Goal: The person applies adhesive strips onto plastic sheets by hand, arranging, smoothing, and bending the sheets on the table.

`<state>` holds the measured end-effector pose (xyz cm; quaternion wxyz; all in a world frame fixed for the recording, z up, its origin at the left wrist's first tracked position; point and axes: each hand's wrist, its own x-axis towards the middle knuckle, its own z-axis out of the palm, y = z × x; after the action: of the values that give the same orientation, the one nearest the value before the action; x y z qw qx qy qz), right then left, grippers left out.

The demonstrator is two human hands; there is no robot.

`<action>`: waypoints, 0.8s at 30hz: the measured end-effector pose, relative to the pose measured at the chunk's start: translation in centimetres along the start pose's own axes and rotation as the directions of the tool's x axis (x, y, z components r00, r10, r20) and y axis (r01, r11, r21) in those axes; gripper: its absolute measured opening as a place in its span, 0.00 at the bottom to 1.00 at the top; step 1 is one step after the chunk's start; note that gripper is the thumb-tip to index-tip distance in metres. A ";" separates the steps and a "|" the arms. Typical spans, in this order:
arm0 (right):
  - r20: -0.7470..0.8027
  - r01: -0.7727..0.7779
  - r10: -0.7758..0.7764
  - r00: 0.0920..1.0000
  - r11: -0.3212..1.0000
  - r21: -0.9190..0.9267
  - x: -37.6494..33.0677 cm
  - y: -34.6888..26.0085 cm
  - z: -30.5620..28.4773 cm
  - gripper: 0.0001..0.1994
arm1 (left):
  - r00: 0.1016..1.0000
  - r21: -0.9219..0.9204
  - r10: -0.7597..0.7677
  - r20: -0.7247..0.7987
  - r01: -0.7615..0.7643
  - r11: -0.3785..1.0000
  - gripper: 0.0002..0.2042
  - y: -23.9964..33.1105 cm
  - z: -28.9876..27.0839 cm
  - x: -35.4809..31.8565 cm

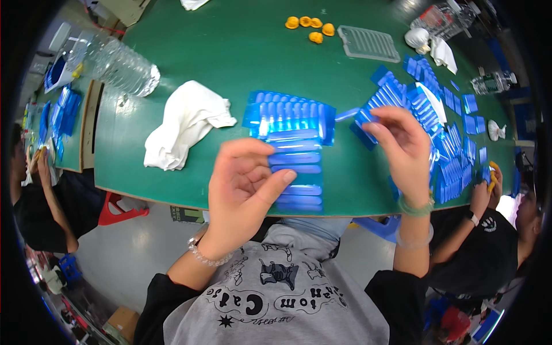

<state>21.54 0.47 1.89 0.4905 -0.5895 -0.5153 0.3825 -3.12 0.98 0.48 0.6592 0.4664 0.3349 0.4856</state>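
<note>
My left hand (238, 184) pinches a blue film sheet (302, 158) with a row of raised strips between thumb and fingers, above the table's near edge. Just beyond it lies a stack of similar blue sheets (284, 109), which it partly overlaps. My right hand (402, 144) has thumb and index drawn together beside the big pile of blue sheets (422, 106); what they pinch cannot be made out. A single narrow blue strip (347, 114) shows between the stack and those fingertips. Left of the stack rests a crumpled white cloth (187, 123).
On the green table (230, 52) are yellow finger cots (315, 37), a clear ribbed tray (368, 43) and a large water bottle (115, 63). More bottles (445, 20) stand far right. Co-workers sit at left (46, 201) and right (483, 236), the right one's hands near the pile.
</note>
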 end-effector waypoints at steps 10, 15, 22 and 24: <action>0.199 -0.169 0.132 0.971 0.969 0.180 -4.0 -6.1 2.6 0.25 | 0.982 0.192 0.041 0.185 -0.077 0.978 0.23 1.0 0.8 0.8; 0.065 -0.143 0.132 0.989 0.967 0.211 -4.3 -6.2 3.7 0.30 | 0.982 0.180 0.012 0.191 -0.047 0.983 0.26 1.1 1.9 0.4; 0.031 -0.202 0.200 0.979 0.966 0.160 -3.7 -6.2 4.2 0.32 | 0.978 0.179 0.059 0.201 -0.096 0.979 0.24 1.2 2.1 0.4; 0.014 -0.199 0.199 0.980 0.968 0.153 -3.8 -6.0 4.2 0.33 | 0.977 0.207 0.054 0.206 -0.097 0.974 0.23 1.2 2.1 0.4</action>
<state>15.48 -2.61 6.59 0.4940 -0.5990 -0.4222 0.4679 -1.54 0.89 2.34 0.6160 0.5938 0.2998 0.4220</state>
